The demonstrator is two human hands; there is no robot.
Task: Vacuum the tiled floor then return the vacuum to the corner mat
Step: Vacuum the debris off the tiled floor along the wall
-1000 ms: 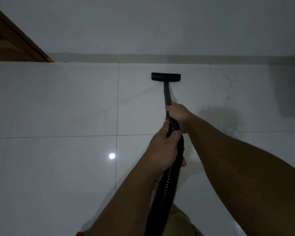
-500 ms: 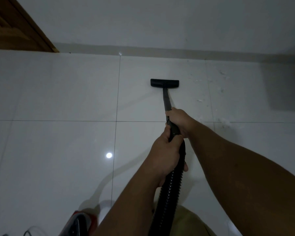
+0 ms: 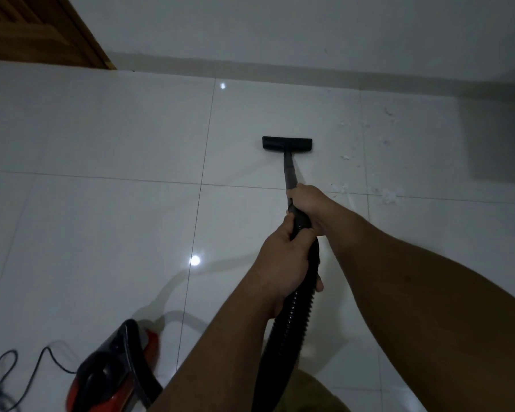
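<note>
The fingers of the right hand [image 3: 308,200] are curled tight around the black wand [image 3: 290,171], and the fingers of the left hand [image 3: 283,263] are wrapped around the ribbed hose [image 3: 292,310] just behind it. The wand's long axis runs from the hands away toward the far wall, almost straight, and the flat nozzle [image 3: 287,143] lies crosswise on the tiled floor [image 3: 116,218], its mouth down. To do this stroke well, I think the nozzle should stay flat and go slowly to the right, where white crumbs [image 3: 388,197] lie near the tile joint. The red vacuum body [image 3: 113,370] stands at the near left edge, its cord [image 3: 27,367] beside it.
</note>
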